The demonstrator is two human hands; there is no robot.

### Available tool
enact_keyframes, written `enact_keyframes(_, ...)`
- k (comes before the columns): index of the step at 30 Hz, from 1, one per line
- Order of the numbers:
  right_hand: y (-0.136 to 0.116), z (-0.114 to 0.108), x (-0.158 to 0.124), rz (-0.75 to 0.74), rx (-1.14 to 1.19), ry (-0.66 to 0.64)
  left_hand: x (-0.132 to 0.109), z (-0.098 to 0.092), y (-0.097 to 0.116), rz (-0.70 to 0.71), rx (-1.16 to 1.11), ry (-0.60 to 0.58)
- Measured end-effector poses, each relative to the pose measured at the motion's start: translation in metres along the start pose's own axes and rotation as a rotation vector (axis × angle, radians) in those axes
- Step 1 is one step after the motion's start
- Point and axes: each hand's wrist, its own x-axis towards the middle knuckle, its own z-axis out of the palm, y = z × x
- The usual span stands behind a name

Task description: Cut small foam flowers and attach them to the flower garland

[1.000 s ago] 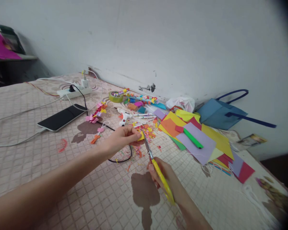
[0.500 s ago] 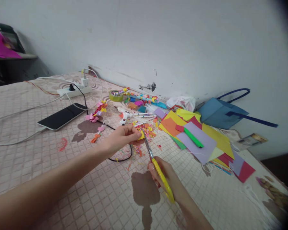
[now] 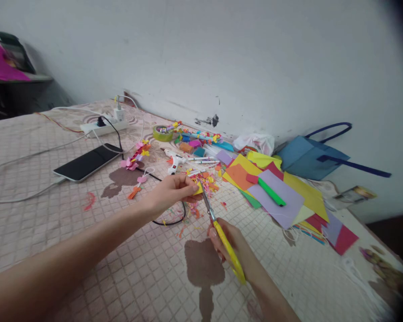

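Between thumb and fingers, my left hand (image 3: pixel 176 191) pinches a small piece of yellow paper (image 3: pixel 199 189). My right hand (image 3: pixel 229 239) is wrapped round a pair of yellow-handled scissors (image 3: pixel 226 243). The scissor blades point up and away from me, their tips at the right edge of the yellow piece. Whether the blades are closed on the paper I cannot tell. Just behind my left fingers lies a heap of colourful paper scraps (image 3: pixel 208 182). A white glue gun (image 3: pixel 175 163) rests beyond my left hand, and its black cord loops under that hand.
Coloured paper sheets (image 3: pixel 278 197) with a green marker (image 3: pixel 271 192) on top spread to the right. A blue bag (image 3: pixel 310 158) leans at the wall. On the left are a phone (image 3: pixel 87 163), a power strip (image 3: pixel 104 128), cables and a paper flower string (image 3: pixel 136 156). Tape (image 3: pixel 163 133) sits behind.
Both hands, the yellow paper and the scissors stay almost where they were. The view has shifted very slightly.
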Motion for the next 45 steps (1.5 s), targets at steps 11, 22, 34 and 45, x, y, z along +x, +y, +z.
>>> enact_keyframes(11,-0.003,0.0,0.001,0.021,0.05,0.0,0.002,-0.001,-0.002,0.011,-0.021,-0.01)
enact_keyframes(22,0.002,0.002,0.002,0.079,0.105,-0.005,0.002,-0.003,-0.002,0.002,-0.027,-0.018)
enact_keyframes(34,0.034,-0.032,0.025,0.046,-0.287,0.396,0.002,-0.001,-0.007,-0.034,0.022,-0.053)
enact_keyframes(45,0.083,-0.096,0.033,0.114,-0.782,0.756,-0.007,0.016,-0.016,-0.1,0.18,-0.09)
